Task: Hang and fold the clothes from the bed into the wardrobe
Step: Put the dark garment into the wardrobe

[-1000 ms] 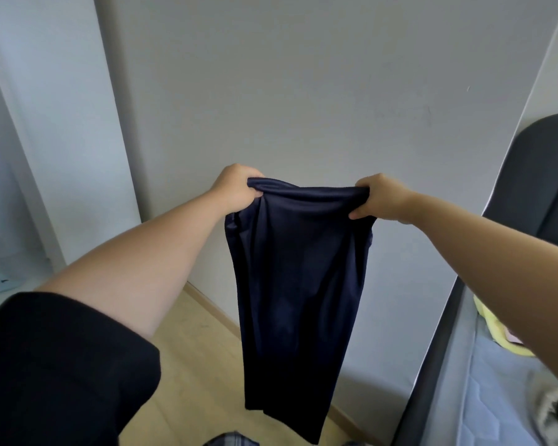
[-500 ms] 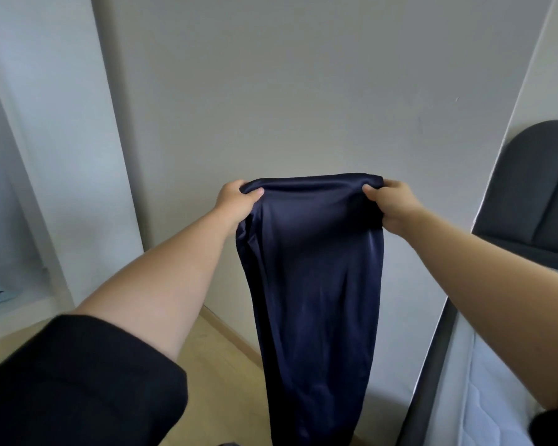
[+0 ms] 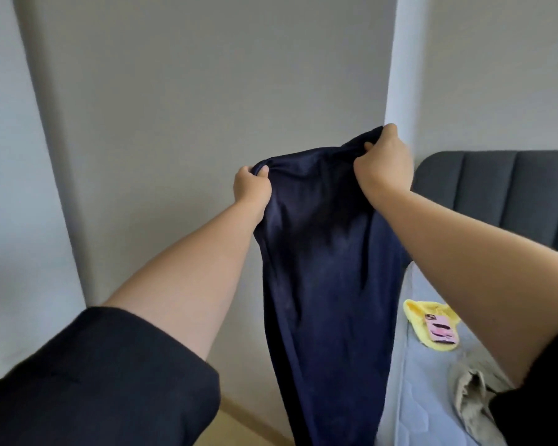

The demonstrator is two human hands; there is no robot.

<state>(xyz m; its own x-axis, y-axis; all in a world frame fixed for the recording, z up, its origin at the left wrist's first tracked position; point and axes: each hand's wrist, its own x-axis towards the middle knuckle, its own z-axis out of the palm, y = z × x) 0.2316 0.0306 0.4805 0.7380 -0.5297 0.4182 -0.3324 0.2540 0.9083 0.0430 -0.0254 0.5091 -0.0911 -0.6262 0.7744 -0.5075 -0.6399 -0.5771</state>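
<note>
Navy garment held up, neither folded nor hung yet.

A beige garment (image 3: 471,400) and a yellow cloth (image 3: 416,312) were seen left on the bed (image 3: 413,381); farther out, the navy garment (image 3: 322,268) was gripped by its top edge in the left hand (image 3: 250,185) and right hand (image 3: 384,165), hanging unfolded.

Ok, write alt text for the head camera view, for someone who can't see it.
Two bare hands hold up a dark navy garment by its top edge, the left hand lower than the right hand, before a grey wall. On the bed at right lie a yellow cloth, a pink phone and a beige garment.
</note>
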